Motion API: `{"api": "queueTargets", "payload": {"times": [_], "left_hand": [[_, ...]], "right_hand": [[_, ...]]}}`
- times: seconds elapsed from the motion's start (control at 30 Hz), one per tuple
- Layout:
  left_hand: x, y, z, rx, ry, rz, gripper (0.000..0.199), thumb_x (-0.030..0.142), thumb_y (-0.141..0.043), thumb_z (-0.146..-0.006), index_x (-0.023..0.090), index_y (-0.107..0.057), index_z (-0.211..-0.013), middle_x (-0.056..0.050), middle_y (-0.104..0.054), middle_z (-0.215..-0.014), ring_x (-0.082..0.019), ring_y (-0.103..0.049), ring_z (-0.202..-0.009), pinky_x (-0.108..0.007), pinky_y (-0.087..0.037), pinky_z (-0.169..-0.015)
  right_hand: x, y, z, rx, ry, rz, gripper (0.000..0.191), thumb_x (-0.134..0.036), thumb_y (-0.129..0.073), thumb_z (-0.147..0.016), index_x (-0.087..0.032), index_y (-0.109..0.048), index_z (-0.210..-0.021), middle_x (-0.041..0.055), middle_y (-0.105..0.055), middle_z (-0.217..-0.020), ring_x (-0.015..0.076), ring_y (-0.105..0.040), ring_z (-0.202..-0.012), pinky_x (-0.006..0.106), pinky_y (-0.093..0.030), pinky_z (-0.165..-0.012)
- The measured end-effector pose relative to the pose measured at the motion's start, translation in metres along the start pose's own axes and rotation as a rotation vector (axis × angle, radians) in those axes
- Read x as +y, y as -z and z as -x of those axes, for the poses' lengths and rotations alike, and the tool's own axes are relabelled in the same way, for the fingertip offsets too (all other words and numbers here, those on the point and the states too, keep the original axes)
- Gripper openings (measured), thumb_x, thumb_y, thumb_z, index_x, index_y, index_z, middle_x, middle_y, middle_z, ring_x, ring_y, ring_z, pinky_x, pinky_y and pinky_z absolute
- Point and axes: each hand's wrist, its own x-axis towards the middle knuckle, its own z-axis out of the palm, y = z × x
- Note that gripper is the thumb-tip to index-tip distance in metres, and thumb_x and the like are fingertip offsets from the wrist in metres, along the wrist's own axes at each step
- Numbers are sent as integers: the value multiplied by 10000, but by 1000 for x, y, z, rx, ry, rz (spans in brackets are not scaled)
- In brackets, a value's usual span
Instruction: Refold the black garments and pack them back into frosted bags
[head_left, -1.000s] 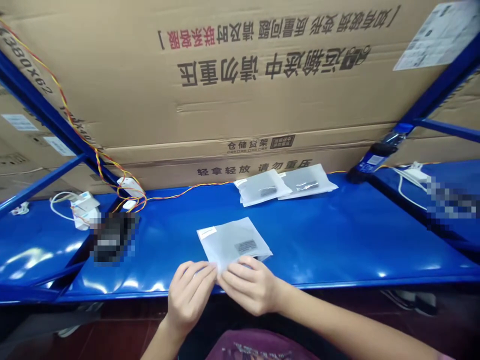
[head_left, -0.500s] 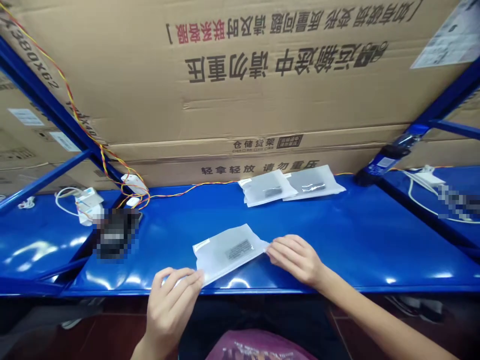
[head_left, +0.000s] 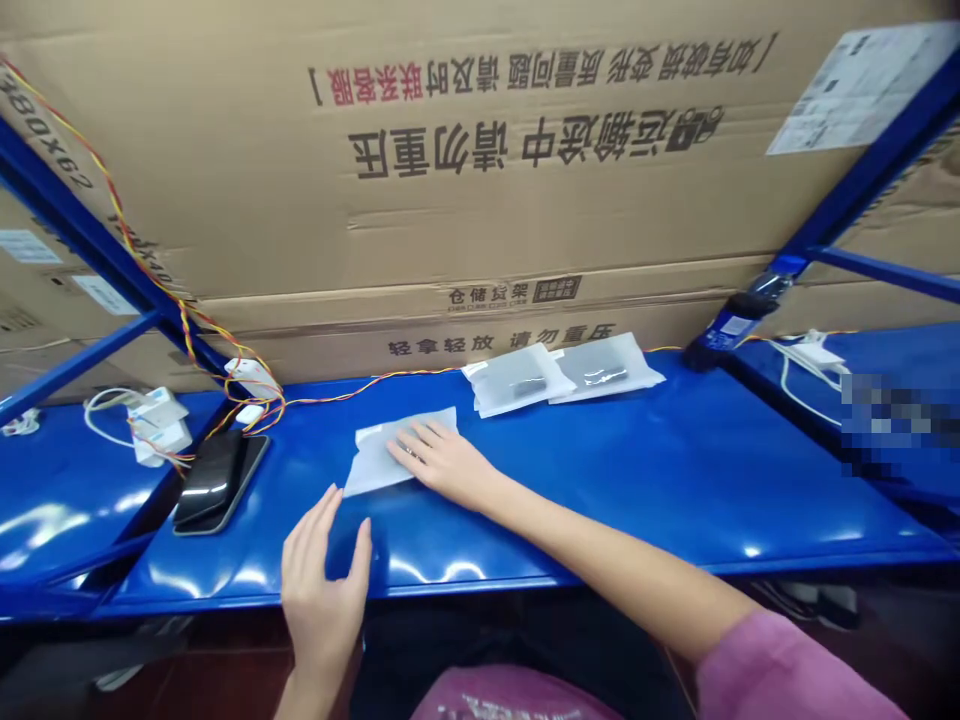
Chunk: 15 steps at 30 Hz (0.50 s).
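The right hand presses flat on the frosted plastic pouch, fingers spread, not grasping; the left hand stands open, fingers released, just beside the pouch's corner.

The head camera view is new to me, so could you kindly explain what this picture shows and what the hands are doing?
This picture comes from a camera worn on a person's head, looking forward and down, so you see what they see. There is no machine, only their own two bare hands. The right hand lies flat on a frosted plastic bag, pressing it against a blue metal shelf without gripping it. The left hand is open, with its fingers spread, beside the bag and not touching it. Further back lie two more frosted bags with dark items inside. A smartphone lies to the left, near twisted coloured wires. Large cardboard boxes fill the space behind.
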Motion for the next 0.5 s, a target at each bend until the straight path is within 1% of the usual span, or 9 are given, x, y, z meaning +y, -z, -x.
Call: {"api": "queueTargets", "payload": {"times": [0.03,0.1,0.17,0.2,0.27,0.3,0.37,0.43,0.5], "left_hand": [[-1,-3,4,-44,18,-6,462,253,-690,-1001,210,-623,-1455,-155,-722,-1371,-339,-691,-1222,-518,-556,-1037],[-4,-9,15,-148,-19,7,376,272,-637,-1027,236,-660,-1401,-124,-744,-1335,-338,-689,-1239,-512,-565,-1023],[-8,-12,26,-218,-78,12,274,252,-606,-1038,254,-712,-1291,-95,-770,-1288,-333,-693,-1247,-503,-567,-1010],[-10,-13,30,-239,-96,7,250,243,-604,-1038,258,-722,-1258,-89,-774,-1283,-331,-693,-1252,-501,-566,-1009],[-14,-15,35,-255,-106,-6,240,228,-617,-1029,257,-724,-1241,-86,-772,-1291,-326,-693,-1255,-495,-561,-1014],[-15,-15,36,-252,-109,-13,246,223,-628,-1021,254,-723,-1246,-87,-772,-1291,-324,-695,-1248,-491,-559,-1014],[-15,-18,35,-211,-117,-34,252,210,-644,-1004,252,-728,-1238,-86,-779,-1264,-322,-705,-1217,-480,-556,-998],[-13,-21,33,-167,-115,-56,248,205,-652,-989,255,-742,-1215,-83,-787,-1226,-321,-714,-1178,-466,-555,-971],[-12,-24,30,-149,-108,-65,241,206,-656,-980,261,-751,-1195,-80,-790,-1198,-317,-721,-1148,-456,-554,-950]], "right_hand": [[8,-3,-18,4,-43,-12,417,-93,-457,-1074,-149,-618,-1455,154,-646,-1510,279,-581,-1423,486,-431,-1241],[23,-5,-45,19,-144,-51,413,-65,-478,-1050,-130,-631,-1429,180,-651,-1494,288,-536,-1469,524,-370,-1272],[35,-3,-54,53,-249,-120,399,-60,-533,-1019,-160,-666,-1382,157,-665,-1480,275,-520,-1480,513,-354,-1274],[40,-1,-51,80,-315,-163,366,-82,-564,-1009,-175,-693,-1339,145,-685,-1453,277,-541,-1456,499,-377,-1254],[48,6,-32,157,-499,-256,241,-195,-580,-1026,-165,-749,-1195,160,-753,-1305,306,-640,-1317,477,-475,-1147],[52,11,-16,202,-615,-305,252,-281,-554,-1050,-151,-765,-1096,174,-783,-1178,320,-694,-1200,466,-529,-1058],[64,21,19,288,-858,-418,505,-469,-410,-1101,-150,-749,-905,164,-785,-897,298,-751,-908,413,-590,-832],[77,29,53,336,-1052,-567,621,-588,-369,-1087,-175,-691,-752,122,-723,-674,231,-692,-604,335,-549,-593],[89,33,73,379,-1180,-735,586,-591,-395,-1078,-188,-644,-732,104,-710,-627,176,-614,-461,287,-493,-473]]}}
